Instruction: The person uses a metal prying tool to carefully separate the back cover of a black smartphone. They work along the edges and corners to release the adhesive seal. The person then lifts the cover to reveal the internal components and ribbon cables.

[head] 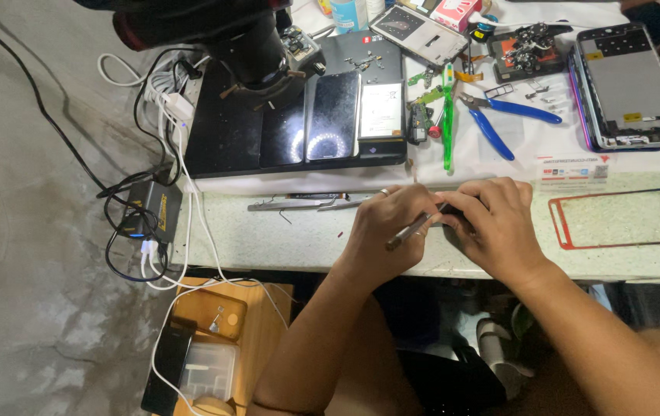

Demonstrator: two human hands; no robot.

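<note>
The bench (283, 239) carries a microscope (245, 46) and blue pliers (499, 119). At its front edge, the left hand (380, 231) pinches a metal tool (411, 229); the right hand (495, 227) closes on a small dark part (453, 219), probably a phone component. Keep wrists braced and strokes short.

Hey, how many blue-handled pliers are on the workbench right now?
1. The blue-handled pliers lie on the white cloth, between the green stick and the opened phone. Others may be hidden.

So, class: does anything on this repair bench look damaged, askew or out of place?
Yes. The phone at the top right lies opened with its insides bare, loose circuit parts are scattered beside the blue pliers, and white cables tangle at the left.
</note>
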